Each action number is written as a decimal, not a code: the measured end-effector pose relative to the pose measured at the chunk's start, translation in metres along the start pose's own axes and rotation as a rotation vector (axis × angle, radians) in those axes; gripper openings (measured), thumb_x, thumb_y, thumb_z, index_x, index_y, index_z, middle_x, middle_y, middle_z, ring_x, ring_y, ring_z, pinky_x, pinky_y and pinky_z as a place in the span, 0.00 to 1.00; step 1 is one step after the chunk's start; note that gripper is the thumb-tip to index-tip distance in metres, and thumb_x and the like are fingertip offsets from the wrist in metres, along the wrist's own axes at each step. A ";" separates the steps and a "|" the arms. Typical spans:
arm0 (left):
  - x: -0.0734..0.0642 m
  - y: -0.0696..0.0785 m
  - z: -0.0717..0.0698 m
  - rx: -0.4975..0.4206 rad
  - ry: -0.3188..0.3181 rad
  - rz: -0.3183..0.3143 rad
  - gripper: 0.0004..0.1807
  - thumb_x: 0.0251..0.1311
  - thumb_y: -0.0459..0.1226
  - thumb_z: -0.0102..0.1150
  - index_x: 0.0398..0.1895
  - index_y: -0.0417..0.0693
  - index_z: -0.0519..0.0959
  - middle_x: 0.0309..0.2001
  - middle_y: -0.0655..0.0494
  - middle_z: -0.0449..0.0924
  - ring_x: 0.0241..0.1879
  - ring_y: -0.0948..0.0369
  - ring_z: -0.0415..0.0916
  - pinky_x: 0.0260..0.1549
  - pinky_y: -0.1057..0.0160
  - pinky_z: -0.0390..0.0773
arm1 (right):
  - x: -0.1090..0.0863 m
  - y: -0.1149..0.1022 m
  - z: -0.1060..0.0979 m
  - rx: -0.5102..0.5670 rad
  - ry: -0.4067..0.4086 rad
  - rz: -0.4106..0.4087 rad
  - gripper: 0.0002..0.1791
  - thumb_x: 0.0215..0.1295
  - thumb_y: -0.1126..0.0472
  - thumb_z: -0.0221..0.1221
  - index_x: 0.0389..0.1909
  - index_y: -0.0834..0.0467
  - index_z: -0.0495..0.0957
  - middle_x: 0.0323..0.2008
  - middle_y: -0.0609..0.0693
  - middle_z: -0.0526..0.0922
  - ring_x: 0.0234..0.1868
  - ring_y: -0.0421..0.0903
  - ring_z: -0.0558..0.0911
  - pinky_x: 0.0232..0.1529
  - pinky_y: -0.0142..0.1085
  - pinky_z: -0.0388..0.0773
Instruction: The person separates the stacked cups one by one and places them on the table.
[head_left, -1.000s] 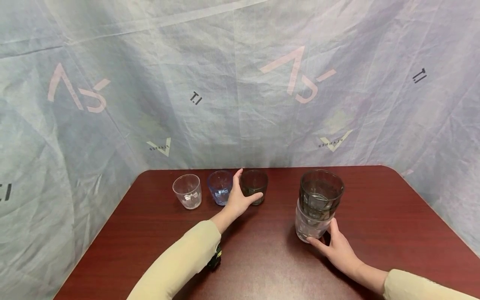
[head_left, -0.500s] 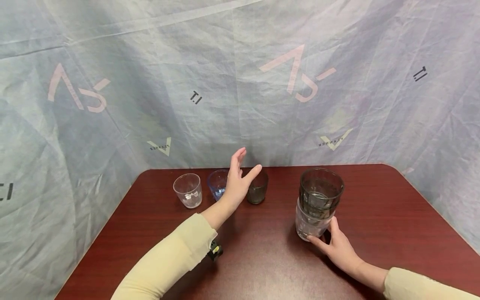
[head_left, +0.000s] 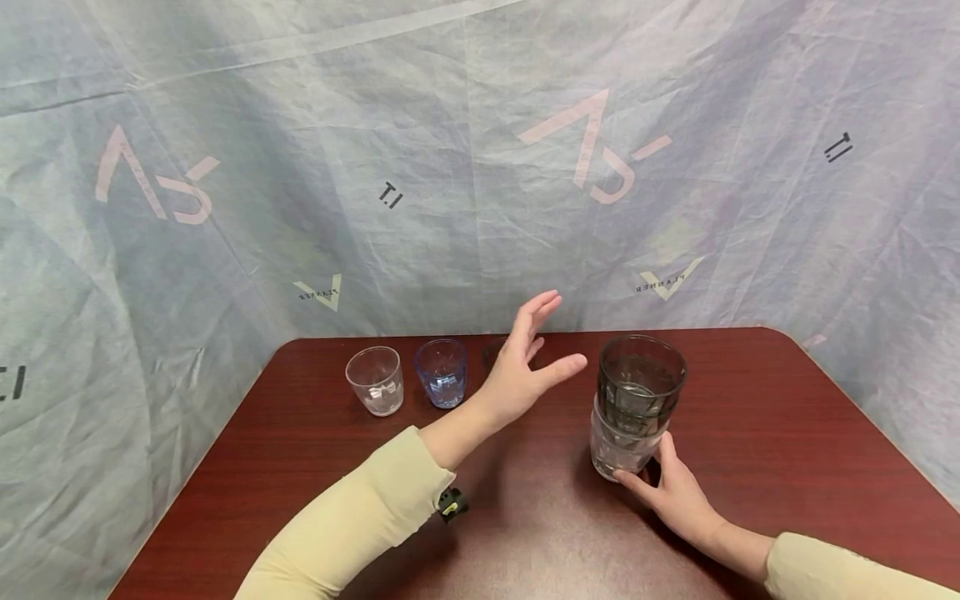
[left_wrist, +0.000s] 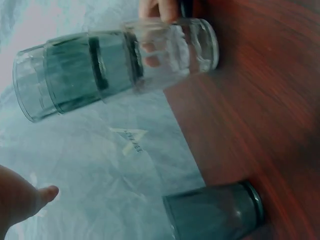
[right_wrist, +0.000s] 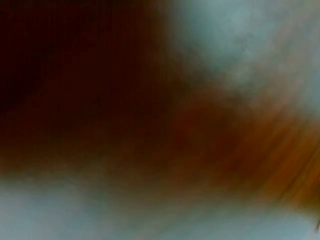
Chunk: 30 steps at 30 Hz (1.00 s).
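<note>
A stack of nested drinking glasses [head_left: 639, 392] stands on the right half of the table, dark grey ones above a clear bottom glass [head_left: 618, 448]. My right hand [head_left: 681, 502] grips that bottom glass low down, thumb at the front and fingers behind. To the left of the stack, my left hand [head_left: 517, 379] is in the air with fingers spread and nothing in it. Behind it a single dark grey glass [left_wrist: 215, 212] is mostly hidden in the head view, but shows in the left wrist view. The right wrist view is only a blur.
A blue glass [head_left: 442, 375] and a clear glass [head_left: 377, 382] stand upright in a row at the back left of the dark red wooden table [head_left: 300, 500]. A grey printed cloth [head_left: 450, 167] hangs right behind the table's far edge.
My left hand has let go of the single dark glass, risen and moved right toward the stack. The right hand and the stack have stayed in place.
</note>
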<state>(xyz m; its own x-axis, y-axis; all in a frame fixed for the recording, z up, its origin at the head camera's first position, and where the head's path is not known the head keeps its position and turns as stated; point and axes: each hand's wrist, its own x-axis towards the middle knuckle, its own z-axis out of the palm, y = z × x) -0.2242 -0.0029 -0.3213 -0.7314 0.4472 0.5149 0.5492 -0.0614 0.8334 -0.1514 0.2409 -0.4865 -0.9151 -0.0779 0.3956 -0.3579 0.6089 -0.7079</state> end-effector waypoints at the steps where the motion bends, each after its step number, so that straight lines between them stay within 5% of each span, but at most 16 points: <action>1: 0.000 0.001 0.002 0.003 -0.020 0.012 0.41 0.60 0.36 0.63 0.73 0.57 0.53 0.72 0.59 0.57 0.71 0.67 0.50 0.66 0.52 0.56 | 0.000 0.000 0.000 0.006 -0.002 -0.003 0.40 0.58 0.58 0.69 0.64 0.60 0.55 0.58 0.63 0.74 0.59 0.25 0.64 0.52 0.16 0.56; 11: 0.002 0.003 0.020 0.010 -0.203 0.044 0.48 0.56 0.32 0.67 0.74 0.61 0.49 0.73 0.64 0.53 0.71 0.69 0.48 0.66 0.56 0.56 | 0.000 0.000 0.000 0.018 -0.016 0.000 0.39 0.60 0.58 0.68 0.64 0.59 0.54 0.60 0.62 0.73 0.59 0.24 0.63 0.52 0.17 0.58; 22: 0.001 -0.023 0.042 -0.003 -0.250 -0.020 0.49 0.53 0.32 0.71 0.74 0.59 0.52 0.70 0.61 0.60 0.66 0.66 0.60 0.62 0.59 0.62 | -0.001 0.001 0.000 -0.007 -0.003 -0.010 0.41 0.59 0.59 0.69 0.65 0.59 0.54 0.59 0.62 0.74 0.59 0.26 0.65 0.52 0.17 0.58; 30: 0.005 -0.037 0.049 -0.070 -0.300 0.026 0.49 0.52 0.27 0.70 0.73 0.53 0.52 0.69 0.55 0.61 0.63 0.62 0.66 0.59 0.63 0.67 | 0.000 0.001 0.001 -0.002 -0.003 -0.009 0.40 0.59 0.59 0.69 0.65 0.59 0.54 0.59 0.62 0.74 0.58 0.24 0.65 0.52 0.17 0.58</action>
<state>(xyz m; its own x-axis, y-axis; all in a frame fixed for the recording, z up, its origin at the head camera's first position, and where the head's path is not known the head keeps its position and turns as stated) -0.2289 0.0451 -0.3596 -0.5595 0.6876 0.4629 0.5295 -0.1332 0.8378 -0.1515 0.2410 -0.4877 -0.9124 -0.0855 0.4002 -0.3655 0.6101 -0.7030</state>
